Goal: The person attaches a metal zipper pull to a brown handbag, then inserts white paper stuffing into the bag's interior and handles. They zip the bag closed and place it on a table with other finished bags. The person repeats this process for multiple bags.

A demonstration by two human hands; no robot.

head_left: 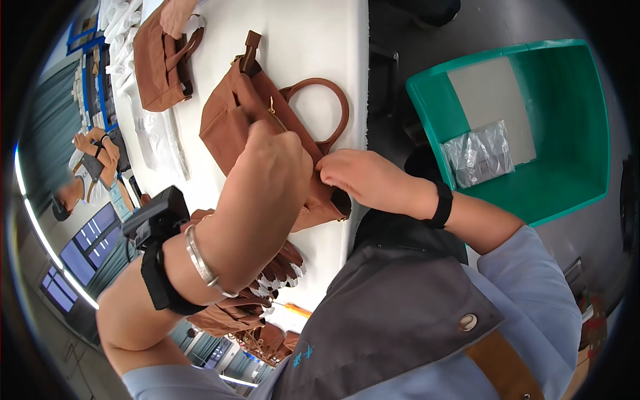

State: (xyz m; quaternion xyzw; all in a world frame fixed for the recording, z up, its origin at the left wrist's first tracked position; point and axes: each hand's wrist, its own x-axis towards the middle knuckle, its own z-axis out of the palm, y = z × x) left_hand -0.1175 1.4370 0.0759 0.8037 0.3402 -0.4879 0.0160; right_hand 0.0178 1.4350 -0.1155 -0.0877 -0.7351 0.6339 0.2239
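Note:
A brown handbag (223, 123) with a gold zipper and a round handle lies tilted on the white table in front of me. My left hand (273, 153) is over the middle of the bag beside the zipper. Its fingers are curled down against the bag, and the hand hides most of the fingertips. At the bag's near right edge, below the handle, my right hand (363, 177) pinches the brown material between thumb and fingers. A zipper end tab (252, 41) sticks up at the bag's far end.
Another person's hand (177, 17) is on a second brown handbag (157, 63) at the far left. To the right stands a green bin (567, 133) holding a clear plastic packet (480, 155). More brown bags (230, 317) lie below my left arm. The table edge (367, 80) runs nearby.

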